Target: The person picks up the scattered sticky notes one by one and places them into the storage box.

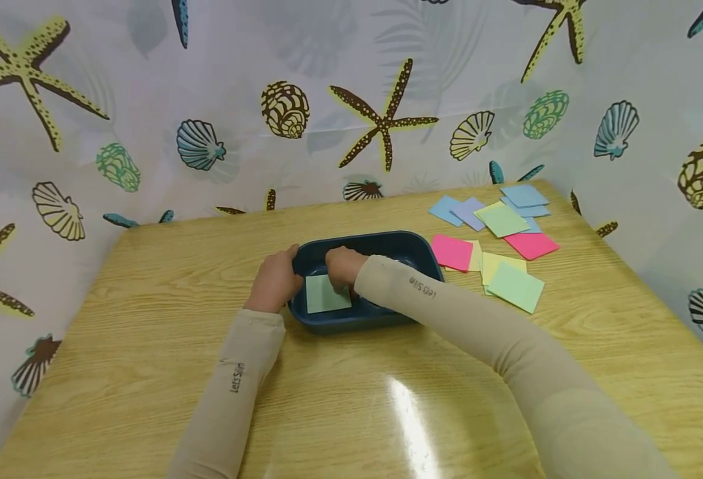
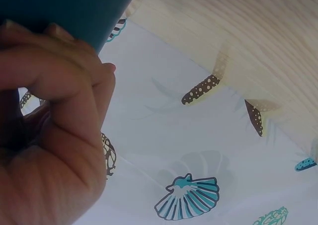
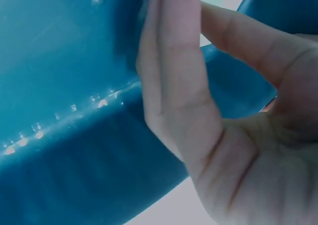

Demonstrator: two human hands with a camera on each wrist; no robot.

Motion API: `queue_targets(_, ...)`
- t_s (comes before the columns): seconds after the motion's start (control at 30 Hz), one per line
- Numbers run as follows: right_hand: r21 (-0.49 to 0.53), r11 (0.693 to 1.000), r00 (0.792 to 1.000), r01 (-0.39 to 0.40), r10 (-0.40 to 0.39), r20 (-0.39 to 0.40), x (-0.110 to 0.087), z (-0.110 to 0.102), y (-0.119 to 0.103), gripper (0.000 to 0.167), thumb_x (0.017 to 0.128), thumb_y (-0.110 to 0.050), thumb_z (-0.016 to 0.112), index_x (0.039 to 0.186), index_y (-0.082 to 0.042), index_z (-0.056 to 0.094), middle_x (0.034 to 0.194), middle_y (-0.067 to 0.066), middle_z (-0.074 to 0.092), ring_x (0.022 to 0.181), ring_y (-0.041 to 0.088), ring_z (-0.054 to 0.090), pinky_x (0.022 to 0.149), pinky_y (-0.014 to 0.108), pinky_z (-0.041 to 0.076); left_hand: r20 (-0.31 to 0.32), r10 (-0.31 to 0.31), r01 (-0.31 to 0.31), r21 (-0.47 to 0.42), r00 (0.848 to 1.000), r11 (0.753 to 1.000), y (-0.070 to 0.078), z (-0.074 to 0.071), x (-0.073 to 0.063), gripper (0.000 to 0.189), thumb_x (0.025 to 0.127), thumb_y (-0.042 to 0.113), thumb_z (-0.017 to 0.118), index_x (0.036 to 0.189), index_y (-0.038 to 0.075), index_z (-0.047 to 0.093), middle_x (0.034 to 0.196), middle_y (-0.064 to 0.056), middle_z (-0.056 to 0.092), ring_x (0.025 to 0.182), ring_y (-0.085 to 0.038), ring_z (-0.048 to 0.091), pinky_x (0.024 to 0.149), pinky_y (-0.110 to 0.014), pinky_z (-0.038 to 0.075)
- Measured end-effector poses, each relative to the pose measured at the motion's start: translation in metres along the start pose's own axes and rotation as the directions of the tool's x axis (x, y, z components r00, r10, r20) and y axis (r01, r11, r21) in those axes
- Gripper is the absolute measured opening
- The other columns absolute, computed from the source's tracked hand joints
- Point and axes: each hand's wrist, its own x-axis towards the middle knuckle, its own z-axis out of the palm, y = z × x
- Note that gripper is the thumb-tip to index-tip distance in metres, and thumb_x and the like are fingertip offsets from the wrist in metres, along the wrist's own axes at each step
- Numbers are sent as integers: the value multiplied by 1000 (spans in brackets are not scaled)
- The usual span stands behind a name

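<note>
A dark blue plastic tub (image 1: 351, 324) with rounded corners stands on the wooden table. My left hand (image 1: 275, 281) grips its left end, fingers curled over the rim; the left wrist view shows the same hand (image 2: 54, 125) bent against the tub's wall (image 2: 64, 11). Inside the tub, my right hand (image 1: 343, 266) pinches the right edge of a pale green sticky note (image 1: 323, 295) at the left end. From the right wrist, thumb and fingers (image 3: 184, 61) come together over the blue floor of the tub; their tips are partly cut off at the top.
Right of the tub lie several loose sticky notes: pink (image 1: 452, 253), another pink (image 1: 531, 245), green (image 1: 516, 286), purple (image 1: 468, 213) and blue (image 1: 524, 195), some overlapping. A shell-printed cloth (image 1: 327, 60) hangs behind the wooden table (image 1: 178, 299).
</note>
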Motion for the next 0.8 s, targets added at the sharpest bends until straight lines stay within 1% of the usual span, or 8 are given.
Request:
queue_targets(0.13,-82,994,994,67,-74,-84,-5,4,3,29,93,-6,59,122,-4,60,117,10,61,81,20,56,65,30,48,1,7,-7,-4,1000,1000,1,2,2,66,84,-5,54,147,1,36,138,-27,47,97,-31,55,80,-39,45)
queue_targets(0.17,-111,991,990,81,-93,-110,-7,5,3,27,95,-7,56,122,-5,61,115,9,62,80,20,55,65,30,46,4,6,-6,-6,1000,1000,2,2,2,67,84,-5,54,148,1,36,138,-27,47,94,-31,55,77,-38,45)
queue_targets(0.27,-160,983,979,85,-113,-171,-15,6,3,26,98,-10,50,122,-7,61,112,10,64,77,21,57,63,32,45,11,3,-3,-9,1000,1000,2,4,4,67,84,-5,54,148,1,35,138,-27,48,90,-31,55,74,-37,44)
queue_targets(0.33,-196,976,966,91,-134,-220,-23,4,3,25,98,-12,50,119,-8,63,105,10,66,73,20,58,61,32,46,10,5,-5,-6,1000,1000,2,4,3,67,83,-5,54,148,1,35,138,-27,48,91,-31,55,75,-38,44)
queue_targets(0.43,-197,970,940,139,-192,-282,-38,-3,3,19,97,-13,54,112,-6,64,94,9,66,67,18,59,57,31,47,-4,14,-14,2,1000,1000,2,4,2,67,82,-6,53,147,-1,36,136,-28,49,94,-32,54,78,-40,44)
queue_targets(0.57,-162,957,873,239,-285,-396,-62,-15,10,14,98,-13,54,98,-5,64,80,6,64,60,16,56,53,28,44,-11,8,-8,10,1000,1000,1,4,1,67,82,-5,55,146,-1,37,136,-28,49,97,-31,53,82,-41,45)
queue_targets(0.63,-158,951,827,267,-310,-470,-72,-20,17,14,98,-13,53,94,-5,63,76,5,62,59,15,55,52,27,43,-7,-2,2,11,1000,1000,1,4,1,67,83,-5,55,147,-1,36,137,-28,48,99,-31,53,85,-42,46)
queue_targets(0.8,-152,955,712,256,-293,-638,-89,-30,40,13,97,-14,54,94,-6,64,70,4,61,57,16,54,50,29,41,-11,3,-3,8,1000,1000,1,4,0,67,83,-5,56,147,-1,36,138,-28,47,105,-32,53,89,-44,46)
